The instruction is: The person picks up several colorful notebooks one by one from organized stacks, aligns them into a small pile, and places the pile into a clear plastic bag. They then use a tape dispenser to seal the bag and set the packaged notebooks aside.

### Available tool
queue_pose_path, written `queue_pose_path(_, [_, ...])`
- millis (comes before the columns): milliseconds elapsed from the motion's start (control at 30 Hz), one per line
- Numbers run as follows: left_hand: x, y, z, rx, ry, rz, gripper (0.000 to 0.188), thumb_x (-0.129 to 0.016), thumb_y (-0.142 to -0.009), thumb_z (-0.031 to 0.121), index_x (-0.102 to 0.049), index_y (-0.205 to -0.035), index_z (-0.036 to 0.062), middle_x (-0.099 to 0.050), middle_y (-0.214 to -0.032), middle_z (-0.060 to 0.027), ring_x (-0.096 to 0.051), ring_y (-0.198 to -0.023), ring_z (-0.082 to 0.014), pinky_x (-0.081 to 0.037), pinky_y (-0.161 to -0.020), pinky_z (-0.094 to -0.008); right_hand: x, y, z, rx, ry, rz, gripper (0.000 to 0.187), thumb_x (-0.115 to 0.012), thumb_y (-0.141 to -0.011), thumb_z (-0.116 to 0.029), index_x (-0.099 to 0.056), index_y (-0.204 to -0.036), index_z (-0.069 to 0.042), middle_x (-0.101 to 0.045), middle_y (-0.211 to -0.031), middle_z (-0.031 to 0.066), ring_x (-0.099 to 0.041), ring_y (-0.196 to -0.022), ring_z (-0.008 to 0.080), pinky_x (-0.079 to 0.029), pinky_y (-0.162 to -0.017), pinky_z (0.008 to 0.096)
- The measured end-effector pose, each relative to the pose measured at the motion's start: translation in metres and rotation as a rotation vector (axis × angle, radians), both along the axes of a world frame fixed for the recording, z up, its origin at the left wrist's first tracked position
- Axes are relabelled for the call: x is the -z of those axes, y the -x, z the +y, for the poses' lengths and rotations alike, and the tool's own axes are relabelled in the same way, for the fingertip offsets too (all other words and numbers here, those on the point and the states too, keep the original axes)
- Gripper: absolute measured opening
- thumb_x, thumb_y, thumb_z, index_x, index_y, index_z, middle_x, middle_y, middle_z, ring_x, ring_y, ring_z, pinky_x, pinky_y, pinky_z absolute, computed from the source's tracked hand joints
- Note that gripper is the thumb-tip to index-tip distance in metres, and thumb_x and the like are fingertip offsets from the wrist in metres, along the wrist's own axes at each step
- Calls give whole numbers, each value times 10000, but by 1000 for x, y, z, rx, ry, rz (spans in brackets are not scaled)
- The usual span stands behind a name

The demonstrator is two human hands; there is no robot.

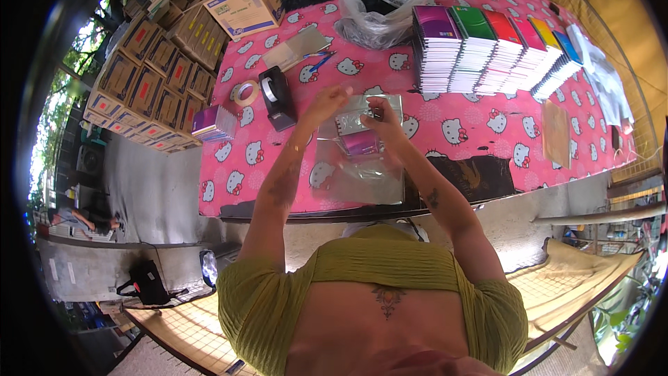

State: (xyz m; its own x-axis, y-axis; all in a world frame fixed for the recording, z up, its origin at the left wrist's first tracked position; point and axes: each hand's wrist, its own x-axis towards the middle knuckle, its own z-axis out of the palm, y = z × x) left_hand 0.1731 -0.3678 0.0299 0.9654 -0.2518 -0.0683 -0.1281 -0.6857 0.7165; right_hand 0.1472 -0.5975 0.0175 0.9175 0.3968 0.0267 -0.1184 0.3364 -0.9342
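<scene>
Clear plastic sleeve [358,167]: glossy, crinkled film. Worktop [473,132]: pink printed cloth, matt. Notebooks [487,49]: paper, glossy covers. Tape dispenser [277,97]: black smooth plastic. Boxes [149,87]: matt cardboard.

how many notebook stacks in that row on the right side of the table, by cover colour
Row of notebook stacks on the pink table, by top cover colour:
purple stack: 1
green stack: 1
red stack: 1
pink stack: 1
yellow stack: 1
blue stack: 1
Total: 6 stacks
</scene>
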Motion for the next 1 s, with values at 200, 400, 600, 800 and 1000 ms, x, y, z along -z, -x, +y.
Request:
queue_pose_path(200, [-55,83,-81,-75,-675,-776,725,-741,-752,519,-557,-1238,13,-603,-1210,-201,-598,-1104,-348,-468,-932,-488,56,33,-20,77,-172,367,363,-607,-975,-284,-530,-1258,-71,-574,-1080,50,-575,-969,178,-489,-892,324])
queue_pose_path(400, [-48,89,-79,-240,-65,-287,736,-866,-720,361,-509,-1246,-10,-574,-1225,-181,-570,-1156,-304,-485,-937,-431,40,93,-22,-411,-383,710,401,-580,-988,-355,-536,-1266,-70,-631,-1206,105,-649,-1052,237,-538,-875,355])
queue_pose_path(600, [44,148,-61,-487,761,-183,785,-866,-757,277,-460,-1364,-12,-579,-1254,-138,-579,-1183,-254,-514,-884,-339,4,35,-49,-178,91,-71,598,-825,-805,-231,-524,-1299,-82,-641,-1218,97,-634,-1088,273,-507,-925,388])
queue_pose_path(800, [-14,137,-76,-433,443,-341,455,-683,-930,247,-562,-1298,8,-632,-1216,-129,-615,-1113,-207,-515,-867,-313,-11,32,-50,-173,441,-514,590,-824,-797,-210,-554,-1304,-75,-684,-1065,72,-623,-1018,163,-495,-889,307])
queue_pose_path(1000, [-27,111,-50,-661,570,-572,227,-638,-929,193,-713,-1036,8,-714,-926,-126,-686,-840,-231,-530,-711,-353,-39,6,-58,41,440,-382,230,-594,-989,-179,-659,-1183,-73,-681,-1005,44,-606,-935,117,-486,-805,265])
